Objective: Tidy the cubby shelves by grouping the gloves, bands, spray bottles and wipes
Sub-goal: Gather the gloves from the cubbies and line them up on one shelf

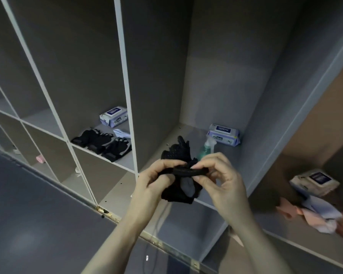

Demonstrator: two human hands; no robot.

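Black mesh, a glove hangs in front of the middle cubby, its wrist strap pinched between the left hand and the right hand, fingertips pressed together on it. The step looks like gathering gloves; next it likely joins the glove pile in the cubby just left.

Black glove with grey patch, dotted palm. Black-and-grey gloves. White and lavender wipes packs, dark blue labels. Teal spray bottle, clear head. Pink and pale blue cloths. Grey shelves, white edges.
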